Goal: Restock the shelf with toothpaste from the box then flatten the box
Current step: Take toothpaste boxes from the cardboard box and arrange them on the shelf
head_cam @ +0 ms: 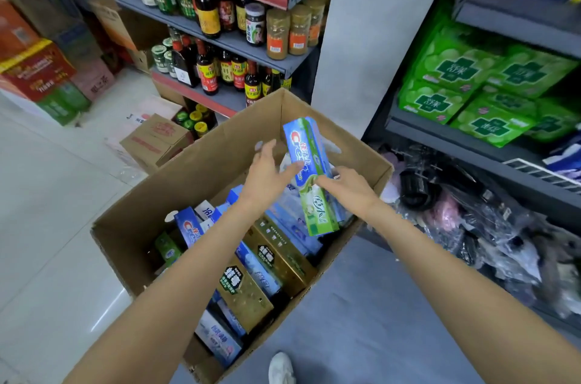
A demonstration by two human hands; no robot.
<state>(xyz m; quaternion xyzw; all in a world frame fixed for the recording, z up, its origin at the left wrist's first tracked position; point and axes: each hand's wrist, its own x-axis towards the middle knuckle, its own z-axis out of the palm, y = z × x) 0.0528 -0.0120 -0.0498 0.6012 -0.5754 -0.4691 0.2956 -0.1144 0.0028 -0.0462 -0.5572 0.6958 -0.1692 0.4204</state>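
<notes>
An open brown cardboard box (204, 160) stands on the floor below me, holding several toothpaste cartons in blue, green and gold. A blue and green toothpaste carton (309, 160) is lifted above the box's far end, tilted upright. My left hand (267, 174) has its thumb against the carton's left face, fingers spread. My right hand (349, 187) grips the carton from its right side near the middle. Two gold toothpaste cartons (276, 254) lie in the box under my left forearm.
A grey shelf unit (490, 144) with green packs stands on the right, black wrapped goods below it. Bottles and jars fill the shelves ahead on the left. Smaller cardboard boxes (157, 139) lie on the white floor. My white shoe (281, 368) is at the box's near corner.
</notes>
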